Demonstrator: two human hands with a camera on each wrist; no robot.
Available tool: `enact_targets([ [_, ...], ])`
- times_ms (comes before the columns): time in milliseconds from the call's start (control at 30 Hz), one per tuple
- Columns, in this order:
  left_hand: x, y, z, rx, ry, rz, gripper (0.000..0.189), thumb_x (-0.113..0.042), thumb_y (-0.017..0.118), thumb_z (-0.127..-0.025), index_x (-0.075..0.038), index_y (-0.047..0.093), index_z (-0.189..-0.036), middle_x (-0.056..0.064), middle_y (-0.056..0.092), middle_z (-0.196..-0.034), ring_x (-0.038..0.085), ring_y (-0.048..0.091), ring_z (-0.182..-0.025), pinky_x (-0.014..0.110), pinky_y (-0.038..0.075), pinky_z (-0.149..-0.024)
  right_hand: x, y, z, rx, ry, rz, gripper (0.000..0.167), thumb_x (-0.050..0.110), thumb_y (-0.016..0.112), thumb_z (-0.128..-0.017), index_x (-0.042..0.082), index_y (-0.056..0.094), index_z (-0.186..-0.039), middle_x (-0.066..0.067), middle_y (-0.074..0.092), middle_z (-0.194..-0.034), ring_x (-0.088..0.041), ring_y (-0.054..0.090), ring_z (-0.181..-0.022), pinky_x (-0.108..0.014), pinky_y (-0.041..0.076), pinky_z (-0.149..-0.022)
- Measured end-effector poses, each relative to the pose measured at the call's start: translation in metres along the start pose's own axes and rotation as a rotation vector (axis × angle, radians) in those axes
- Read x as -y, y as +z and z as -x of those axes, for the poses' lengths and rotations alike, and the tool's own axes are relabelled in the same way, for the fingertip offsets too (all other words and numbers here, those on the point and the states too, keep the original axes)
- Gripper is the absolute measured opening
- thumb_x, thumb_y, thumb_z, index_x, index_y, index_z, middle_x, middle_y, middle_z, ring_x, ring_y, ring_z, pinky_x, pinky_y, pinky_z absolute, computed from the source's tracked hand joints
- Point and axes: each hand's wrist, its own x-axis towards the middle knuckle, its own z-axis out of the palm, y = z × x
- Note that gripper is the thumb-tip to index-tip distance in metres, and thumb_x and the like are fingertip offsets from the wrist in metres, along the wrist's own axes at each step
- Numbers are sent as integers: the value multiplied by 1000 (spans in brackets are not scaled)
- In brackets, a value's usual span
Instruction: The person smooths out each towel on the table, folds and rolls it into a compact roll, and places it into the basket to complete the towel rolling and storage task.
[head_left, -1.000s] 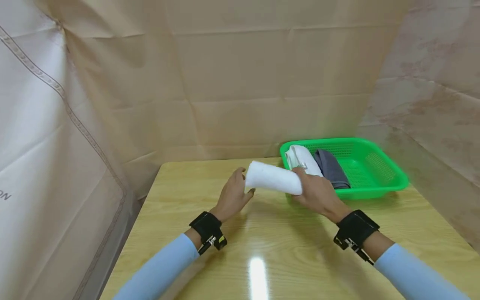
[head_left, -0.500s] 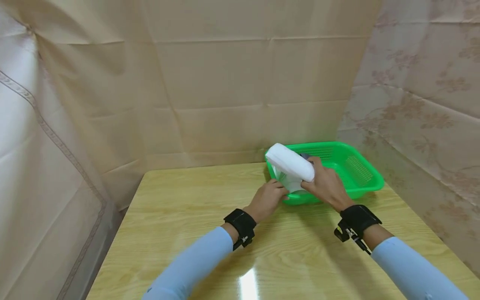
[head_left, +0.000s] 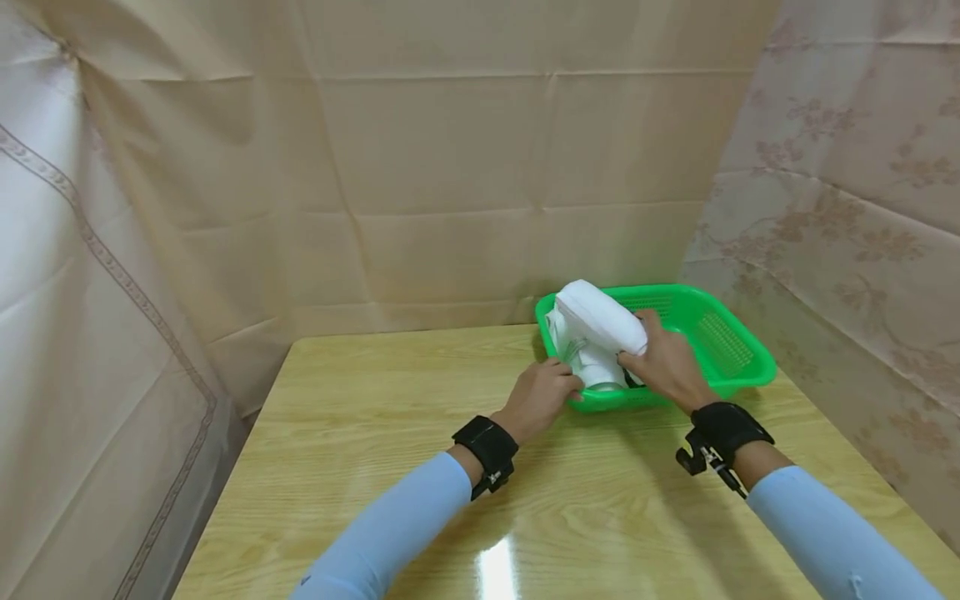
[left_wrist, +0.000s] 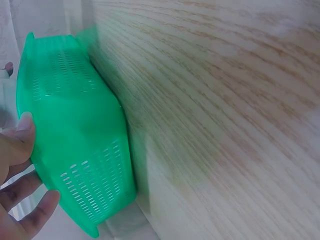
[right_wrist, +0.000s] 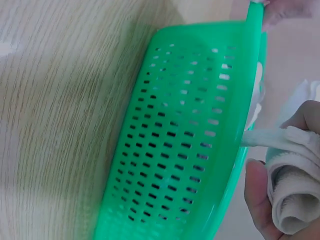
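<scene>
My right hand (head_left: 667,362) grips one end of a rolled white towel (head_left: 602,318), which slants over the left part of a green plastic basket (head_left: 738,377). In the right wrist view the spiral end of the rolled towel (right_wrist: 295,200) shows between thumb and fingers, just above the rim. Beneath it, inside the basket, lies another white towel (head_left: 600,372), partly covered. My left hand (head_left: 538,398) holds the basket's near left corner; the left wrist view has its fingertips (left_wrist: 26,125) on the rim and outer wall. A dark grey towel is nearly all hidden behind the roll and right hand.
The basket stands at the back right of a light wooden table (head_left: 405,417), close to the beige cloth backdrop (head_left: 450,183). A floral cloth (head_left: 847,233) hangs on the right, and a pale cloth (head_left: 97,375) on the left.
The rolled towel has gone from in front of the basket to over its left side. My left hand has left the roll's far end and moved right to the basket's corner.
</scene>
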Motion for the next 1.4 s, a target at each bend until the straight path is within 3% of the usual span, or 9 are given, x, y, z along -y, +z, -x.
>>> enact_targets([
  [267,-3,3,-3,5,-25,-42,16,-38,73,-92,-27,82,-100,-10,72,-93,10,61,-86,20,47,-67,-14,-10,3,-8,108,-41,68,15,71,-89,-5,38,-146,-39,62,-108,-28,66,-60,-36,47,-46],
  [733,-6,1,-4,6,-36,-67,16,-39,72,-92,-27,82,-98,-11,72,-91,9,59,-81,20,40,-61,-31,-21,6,-26,204,-71,72,20,69,-92,-4,34,-150,-42,59,-109,-34,67,-63,-34,49,-41],
  [967,-5,1,-3,2,-37,-99,17,-41,71,-92,-30,82,-98,-13,72,-91,9,56,-79,20,37,-62,-39,-26,7,-28,254,-81,75,22,69,-91,-4,32,-150,-44,56,-113,-45,67,-74,-37,51,-40],
  [1400,-6,1,-2,-19,-24,-94,15,-39,73,-91,-29,82,-97,-13,73,-91,9,55,-80,17,38,-62,-52,-33,10,-61,266,-74,72,22,65,-93,-7,32,-150,-44,56,-114,-34,65,-60,-38,51,-39],
])
